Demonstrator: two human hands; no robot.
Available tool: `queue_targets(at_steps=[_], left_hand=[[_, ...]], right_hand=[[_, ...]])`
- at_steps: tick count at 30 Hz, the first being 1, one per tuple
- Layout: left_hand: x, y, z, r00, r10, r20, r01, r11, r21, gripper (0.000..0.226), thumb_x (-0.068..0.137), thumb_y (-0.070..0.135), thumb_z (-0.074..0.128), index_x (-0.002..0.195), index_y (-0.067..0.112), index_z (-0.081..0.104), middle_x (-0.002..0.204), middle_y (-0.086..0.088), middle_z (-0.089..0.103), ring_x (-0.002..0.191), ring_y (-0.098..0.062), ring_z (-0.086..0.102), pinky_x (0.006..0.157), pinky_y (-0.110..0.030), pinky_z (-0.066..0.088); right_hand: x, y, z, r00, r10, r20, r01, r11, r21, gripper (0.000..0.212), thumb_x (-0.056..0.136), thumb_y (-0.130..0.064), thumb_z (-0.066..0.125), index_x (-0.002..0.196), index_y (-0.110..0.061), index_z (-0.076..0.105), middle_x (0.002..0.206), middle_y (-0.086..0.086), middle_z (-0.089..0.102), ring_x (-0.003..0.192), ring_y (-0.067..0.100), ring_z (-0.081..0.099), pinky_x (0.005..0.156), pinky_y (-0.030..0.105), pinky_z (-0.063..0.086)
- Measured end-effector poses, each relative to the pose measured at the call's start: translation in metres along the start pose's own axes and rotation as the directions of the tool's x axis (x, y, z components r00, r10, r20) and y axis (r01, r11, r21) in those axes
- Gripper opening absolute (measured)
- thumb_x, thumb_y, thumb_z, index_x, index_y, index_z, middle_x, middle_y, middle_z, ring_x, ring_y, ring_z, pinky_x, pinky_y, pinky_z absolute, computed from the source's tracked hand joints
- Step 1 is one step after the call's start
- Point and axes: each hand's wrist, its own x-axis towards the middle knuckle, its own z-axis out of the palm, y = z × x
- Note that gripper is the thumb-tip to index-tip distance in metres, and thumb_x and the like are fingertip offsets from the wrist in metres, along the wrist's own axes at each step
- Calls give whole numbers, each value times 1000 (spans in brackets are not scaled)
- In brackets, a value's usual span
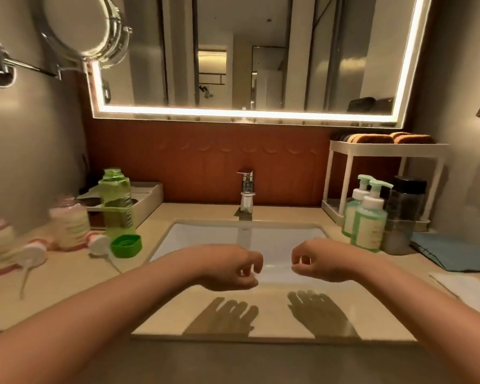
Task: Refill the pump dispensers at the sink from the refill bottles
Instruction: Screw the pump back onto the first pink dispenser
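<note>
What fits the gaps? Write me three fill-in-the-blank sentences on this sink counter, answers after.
1. The cap lying by the open refill bottle is ____ in colour.
2. The left hand and right hand both hold ____.
3. The two green pump dispensers stand to the ____ of the faucet.
Missing: green; nothing; right.

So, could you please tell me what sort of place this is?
Probably a bathroom, perhaps a hotel's: a sink with a tap, a lit mirror above it, and pump bottles on the counter.
</note>
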Motion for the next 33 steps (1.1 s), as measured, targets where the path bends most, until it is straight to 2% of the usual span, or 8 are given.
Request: queue_targets(at_steps=[10,15,19,22,24,26,28,33], left_hand=[[-145,-106,48,936,-352,-20,341,918,-202,31,95,36,47,124,25,46,122,4,57,105,-9,55,90,-26,47],[-196,-157,61,863,-492,-117,427,832,-354,24,93,34,50,116,24,51,118,6,57,103,-5,54,79,-13,42],[-225,-194,64,763,-598,-246,455,767,-453,19,90,32,56,108,25,54,109,6,58,98,-5,56,82,-18,46],[-233,-216,67,597,-695,-401,431,699,-571,20,87,27,61,104,19,55,105,0,57,93,-10,55,73,-17,45],[-240,-241,70,412,-789,-456,409,608,-681,29,83,29,66,106,18,51,109,-3,52,96,-16,52,69,-20,44],[-245,-265,72,212,-853,-476,354,521,-777,48,76,29,74,112,21,43,120,-4,43,109,-22,47,84,-32,48],[-248,-286,71,62,-886,-459,312,454,-835,73,71,24,79,127,18,33,132,-8,33,122,-25,38,102,-40,38],[-245,-326,67,-13,-921,-389,253,373,-893,98,70,25,80,143,15,15,146,-10,21,135,-26,24,104,-39,31]], right_hand=[[43,-132,27,966,-250,63,255,962,-99,25,94,-37,48,106,-20,60,107,-1,61,94,15,56,86,28,47],[67,-189,41,937,-344,57,349,923,-163,27,94,-35,48,114,-19,58,112,2,61,98,16,56,89,27,48],[87,-225,45,920,-390,41,391,904,-176,27,94,-35,48,112,-18,59,108,2,62,94,16,58,86,28,50],[95,-245,42,906,-424,16,420,891,-169,26,94,-35,48,104,-15,61,100,3,63,88,17,59,82,29,51],[108,-267,40,894,-449,-15,441,883,-163,26,94,-35,47,98,-13,61,93,4,61,83,18,58,74,28,49],[122,-289,38,892,-443,-92,424,889,-174,28,94,-37,46,100,-13,60,89,3,58,80,19,58,71,29,49],[139,-311,36,881,-427,-204,399,902,-165,30,95,-38,46,107,-14,58,86,2,54,76,19,56,66,30,49],[174,-357,35,863,-411,-293,409,910,-73,31,94,-41,46,103,-12,55,84,3,50,71,20,48,57,30,38]])
